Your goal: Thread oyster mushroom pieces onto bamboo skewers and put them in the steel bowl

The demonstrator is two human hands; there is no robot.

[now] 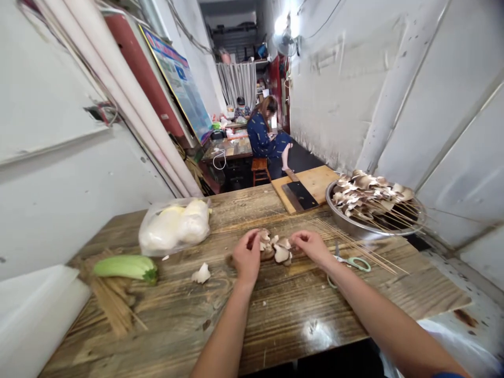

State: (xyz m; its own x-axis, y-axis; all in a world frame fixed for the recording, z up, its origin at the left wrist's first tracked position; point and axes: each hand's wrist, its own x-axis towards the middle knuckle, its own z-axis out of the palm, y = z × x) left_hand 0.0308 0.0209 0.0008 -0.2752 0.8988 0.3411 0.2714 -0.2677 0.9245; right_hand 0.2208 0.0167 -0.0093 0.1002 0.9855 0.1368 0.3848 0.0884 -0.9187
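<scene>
1. Probably light, soft and tearable, mushroom pieces lie left of the basin; their thickest parts should suit gripping.
2. Left hand and right hand, also left of the basin, curl nearly closed (whether gripping anything, I cannot tell).

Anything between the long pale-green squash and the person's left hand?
Yes: in the head view, one torn whitish mushroom piece lies on the brown wooden table between the squash and the left hand, touching neither.
</scene>
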